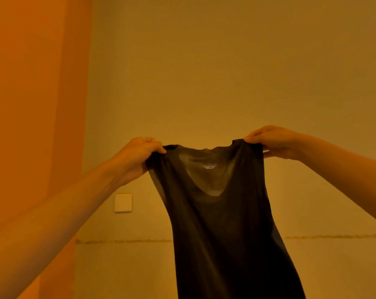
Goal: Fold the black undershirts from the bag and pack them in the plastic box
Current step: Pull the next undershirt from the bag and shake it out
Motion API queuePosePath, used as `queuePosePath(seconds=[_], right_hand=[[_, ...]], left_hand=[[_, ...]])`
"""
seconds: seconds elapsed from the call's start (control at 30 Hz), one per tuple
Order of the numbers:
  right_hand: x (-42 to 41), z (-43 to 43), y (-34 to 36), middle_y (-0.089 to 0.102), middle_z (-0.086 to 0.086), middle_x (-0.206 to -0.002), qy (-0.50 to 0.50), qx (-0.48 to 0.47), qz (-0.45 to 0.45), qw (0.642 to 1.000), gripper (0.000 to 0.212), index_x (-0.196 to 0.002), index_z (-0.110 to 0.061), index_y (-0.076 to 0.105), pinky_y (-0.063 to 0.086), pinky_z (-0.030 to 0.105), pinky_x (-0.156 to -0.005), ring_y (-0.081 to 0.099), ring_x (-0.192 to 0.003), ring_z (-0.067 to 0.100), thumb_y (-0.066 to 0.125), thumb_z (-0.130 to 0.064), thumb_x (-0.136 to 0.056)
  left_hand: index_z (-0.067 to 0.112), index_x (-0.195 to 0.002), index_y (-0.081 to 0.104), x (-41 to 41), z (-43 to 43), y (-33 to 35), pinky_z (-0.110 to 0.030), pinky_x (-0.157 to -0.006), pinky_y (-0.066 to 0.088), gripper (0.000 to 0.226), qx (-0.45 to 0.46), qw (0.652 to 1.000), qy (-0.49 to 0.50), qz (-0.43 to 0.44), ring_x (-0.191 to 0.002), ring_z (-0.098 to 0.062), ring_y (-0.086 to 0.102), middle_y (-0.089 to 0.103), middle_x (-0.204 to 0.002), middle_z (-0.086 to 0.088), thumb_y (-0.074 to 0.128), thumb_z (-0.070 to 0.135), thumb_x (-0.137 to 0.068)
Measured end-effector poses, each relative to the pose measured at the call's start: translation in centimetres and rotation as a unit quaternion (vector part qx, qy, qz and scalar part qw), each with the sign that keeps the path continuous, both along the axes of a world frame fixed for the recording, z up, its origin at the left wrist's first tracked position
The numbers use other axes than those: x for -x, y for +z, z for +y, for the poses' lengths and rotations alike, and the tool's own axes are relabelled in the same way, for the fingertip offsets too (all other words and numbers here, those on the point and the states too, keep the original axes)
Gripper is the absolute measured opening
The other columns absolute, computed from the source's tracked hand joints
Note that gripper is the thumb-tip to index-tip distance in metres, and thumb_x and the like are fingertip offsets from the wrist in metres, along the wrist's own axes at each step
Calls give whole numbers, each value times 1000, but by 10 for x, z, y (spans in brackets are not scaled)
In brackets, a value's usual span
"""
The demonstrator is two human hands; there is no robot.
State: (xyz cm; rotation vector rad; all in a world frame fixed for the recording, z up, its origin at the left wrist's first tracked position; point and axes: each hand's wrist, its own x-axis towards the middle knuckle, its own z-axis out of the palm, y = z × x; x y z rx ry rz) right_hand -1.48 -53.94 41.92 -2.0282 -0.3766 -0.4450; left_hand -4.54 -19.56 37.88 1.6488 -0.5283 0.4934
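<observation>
undershirt: black, hanging unfolded before wall
left hand: gripping one shoulder strap
right hand: pinching other strap
neck print: white, too small to read

Thin, matt, semi-sheer black cloth undershirt; smooth matt painted wall.

Your bare left arm and bare right arm reach out in front of you. Your left hand and right hand each pinch one shoulder of the thin black undershirt, fingers curled.
</observation>
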Motion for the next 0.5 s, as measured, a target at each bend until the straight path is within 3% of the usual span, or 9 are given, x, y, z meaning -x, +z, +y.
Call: queuePosePath(seconds=[0.1,0.17,0.23,0.33,0.43,0.5], right_hand=[[3,1,1,67,10,-106,-4,0,1,1000,15,-100,-8,70,54,38,-88,63,-101,22,60,-18,-101],[5,1,2,67,10,-106,1,5,-1,1000,14,-101,-7,70,54,36,-84,62,-100,21,60,-17,-101],[6,-1,3,67,9,-104,11,7,-9,1000,15,-101,-6,70,53,33,-79,63,-100,21,61,-18,-100],[8,-4,4,72,8,-111,42,43,-14,998,23,-109,-4,73,54,31,-81,66,-107,21,64,-22,-98],[13,-9,1,75,5,-108,61,129,-27,989,23,-108,-11,76,56,31,-83,70,-103,18,63,-27,-98],[15,-12,-1,73,7,-105,62,137,-41,988,24,-105,-9,74,58,34,-84,70,-101,20,62,-28,-98]], left_hand=[[13,-83,59,2,6,0,-26,-64,52,18,-48,999,0,3,-82,-22,67,69,-81,-10,73,2,-89],[13,-99,64,4,16,0,-27,-67,56,17,-140,989,35,-38,-83,-23,72,75,-88,-12,77,12,-88],[17,-94,72,7,20,0,-23,-64,54,15,-238,955,122,-131,-74,-15,70,74,-80,-7,82,22,-83],[13,-81,77,12,21,1,-15,-61,51,11,-206,948,122,-209,-70,-9,68,73,-74,-4,82,22,-82],[13,-84,78,13,32,7,-17,-61,54,16,-158,961,127,-188,-74,-9,70,74,-77,-1,76,29,-87],[15,-85,77,13,40,9,-16,-58,52,18,-156,961,138,-180,-73,-6,69,74,-77,2,73,32,-89]])
